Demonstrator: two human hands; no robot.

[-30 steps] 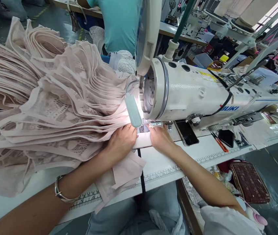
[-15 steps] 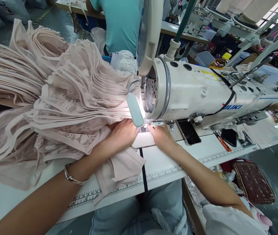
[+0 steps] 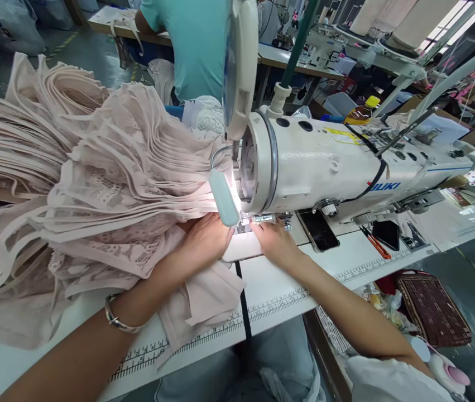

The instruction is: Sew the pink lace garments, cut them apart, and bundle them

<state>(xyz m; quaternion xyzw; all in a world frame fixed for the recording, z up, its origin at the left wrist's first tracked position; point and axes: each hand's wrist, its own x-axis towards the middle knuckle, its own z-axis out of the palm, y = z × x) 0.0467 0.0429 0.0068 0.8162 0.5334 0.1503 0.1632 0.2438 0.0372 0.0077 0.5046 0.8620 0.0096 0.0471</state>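
Observation:
A white sewing machine (image 3: 325, 162) stands on a white table (image 3: 279, 285), its small lamp (image 3: 224, 196) lit over the needle. My left hand (image 3: 206, 239) lies flat on pale pink fabric (image 3: 204, 296) just left of the needle, fingers stretched toward it. My right hand (image 3: 273, 239) presses down on the fabric at the presser foot, fingers together near the needle plate. A big heap of pink lace pieces (image 3: 107, 184) spills from the left up to the machine. A silver bangle (image 3: 115, 321) sits on my left wrist.
A dark phone (image 3: 317, 230) lies under the machine arm, with an orange tool (image 3: 375, 245) and another dark object (image 3: 385, 233) to its right. A ruler strip (image 3: 229, 324) runs along the table's front edge. A person in a teal shirt (image 3: 197, 44) works behind. A woven bag (image 3: 432, 307) sits low right.
Both hands stay at the needle, shifting only slightly. My left arm has drawn the pink fabric a little closer and the view has drifted.

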